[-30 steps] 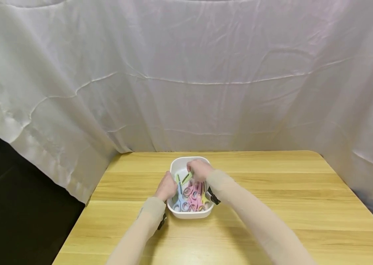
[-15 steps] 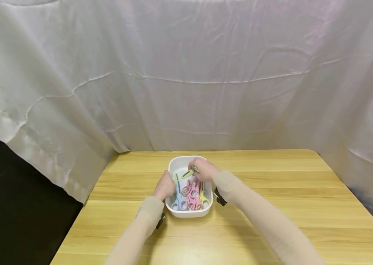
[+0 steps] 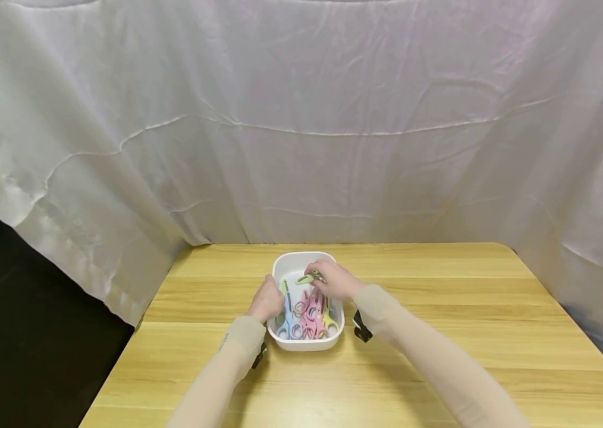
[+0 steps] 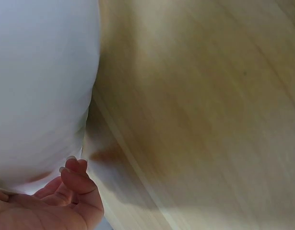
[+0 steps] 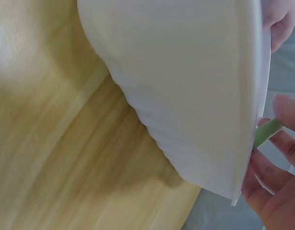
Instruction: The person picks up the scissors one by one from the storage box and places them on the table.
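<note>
A white plastic basin [image 3: 305, 346] holds several pairs of small scissors. Blue scissors [image 3: 294, 330] lie along its left side, pink scissors [image 3: 309, 326] in the middle and yellow scissors [image 3: 330, 321] on the right. My left hand [image 3: 267, 301] grips the basin's left rim; in the left wrist view its fingers curl against the outer wall. Over the far right part of the basin, my right hand [image 3: 335, 281] pinches light green scissors [image 3: 305, 278] between thumb and fingers. Only a green end shows in the right wrist view, and the hand covers the rest.
The basin stands on a wooden table [image 3: 440, 333] towards its far side. A pale curtain [image 3: 333, 178] hangs behind the table and along its sides. A dark area [image 3: 23, 333] lies beyond the left edge. A black strap [image 3: 363, 328] sits at the right wrist.
My right hand has drawn slightly right with the green scissors, which have turned from steeply slanted to nearly level. My left hand stays at the basin's rim.
</note>
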`<act>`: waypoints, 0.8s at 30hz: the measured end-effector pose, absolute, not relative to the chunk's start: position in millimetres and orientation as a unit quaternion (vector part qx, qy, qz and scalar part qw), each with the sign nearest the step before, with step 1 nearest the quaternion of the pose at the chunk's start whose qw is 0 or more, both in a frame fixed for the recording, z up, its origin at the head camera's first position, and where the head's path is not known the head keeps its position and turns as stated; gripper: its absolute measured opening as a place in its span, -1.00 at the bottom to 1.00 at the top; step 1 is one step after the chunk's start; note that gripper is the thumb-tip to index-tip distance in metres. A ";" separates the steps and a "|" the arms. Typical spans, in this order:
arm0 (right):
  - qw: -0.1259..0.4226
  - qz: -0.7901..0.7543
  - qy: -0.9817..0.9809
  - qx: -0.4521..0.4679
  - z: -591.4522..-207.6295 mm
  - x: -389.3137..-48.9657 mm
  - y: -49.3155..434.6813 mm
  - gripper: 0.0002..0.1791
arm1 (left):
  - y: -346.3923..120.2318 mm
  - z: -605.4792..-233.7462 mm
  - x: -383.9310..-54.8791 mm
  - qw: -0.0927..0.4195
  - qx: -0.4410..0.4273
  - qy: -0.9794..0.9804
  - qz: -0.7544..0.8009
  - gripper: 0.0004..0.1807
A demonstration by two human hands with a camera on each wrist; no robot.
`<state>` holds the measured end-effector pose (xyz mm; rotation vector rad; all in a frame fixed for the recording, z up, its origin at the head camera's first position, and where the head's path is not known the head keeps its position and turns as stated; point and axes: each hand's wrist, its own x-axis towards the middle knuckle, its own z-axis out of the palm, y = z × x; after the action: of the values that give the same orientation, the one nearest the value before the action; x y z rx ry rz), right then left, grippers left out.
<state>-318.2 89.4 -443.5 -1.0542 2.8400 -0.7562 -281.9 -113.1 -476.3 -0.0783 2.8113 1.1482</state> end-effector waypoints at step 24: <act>-0.026 -0.340 0.891 -0.299 -468.7 -299.2 97.4 -0.67 | -112.0 -475.4 -281.6 0.065 -0.038 0.922 0.379 -0.31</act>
<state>-299.2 97.4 -468.7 -0.9551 2.8471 -1.0872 -281.6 -112.0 -475.4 -0.1160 2.7827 1.1444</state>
